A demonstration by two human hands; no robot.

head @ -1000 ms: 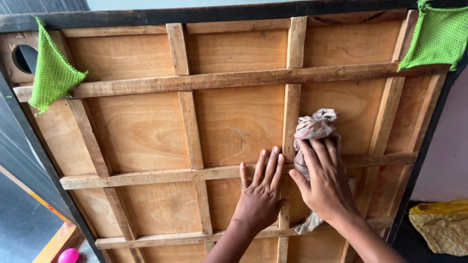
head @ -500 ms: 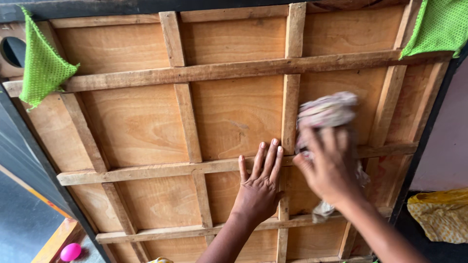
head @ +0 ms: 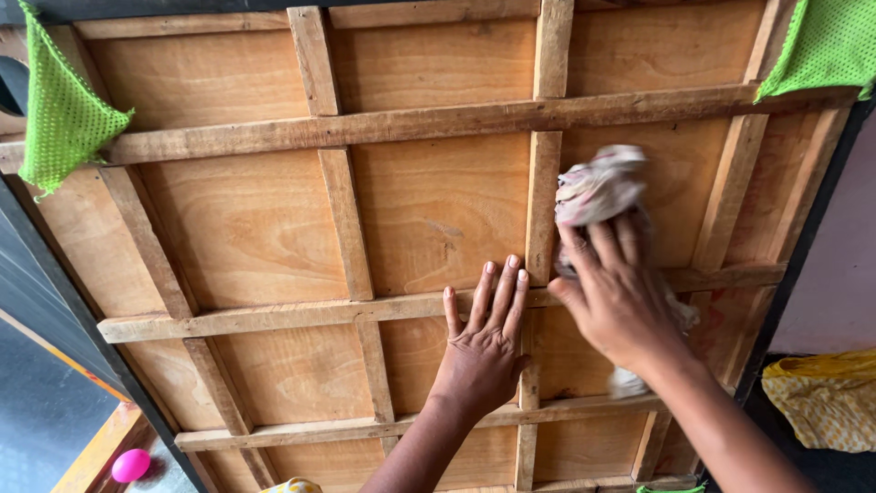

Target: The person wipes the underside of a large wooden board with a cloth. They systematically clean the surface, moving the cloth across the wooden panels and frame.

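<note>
Right hand closed on a crumpled patterned cloth, fingers pressing it flat against the plywood panel in the compartment just right of the central vertical batten; the bunched end of the cloth projects above the fingertips and a loose tail hangs below the wrist. The hand and cloth are slightly blurred. Left hand open, holding nothing, palm flat on the panel with fingers together and tips lying over the horizontal batten, just beside the right hand but not touching it; judged to be bracing the board. Step in hand, as judged: wiping the wooden underside of a framed board, one compartment at a time. The next stroke would call for working the cloth into the corners where battens cross, then lifting it over a batten to reach the adjoining compartment. The raised batten grid stands in the way of any long sweep. Around: green mesh pockets at the upper left and upper right corners; black outer frame; yellow fabric at lower right, well apart; a pink ball on the floor at lower left
</note>
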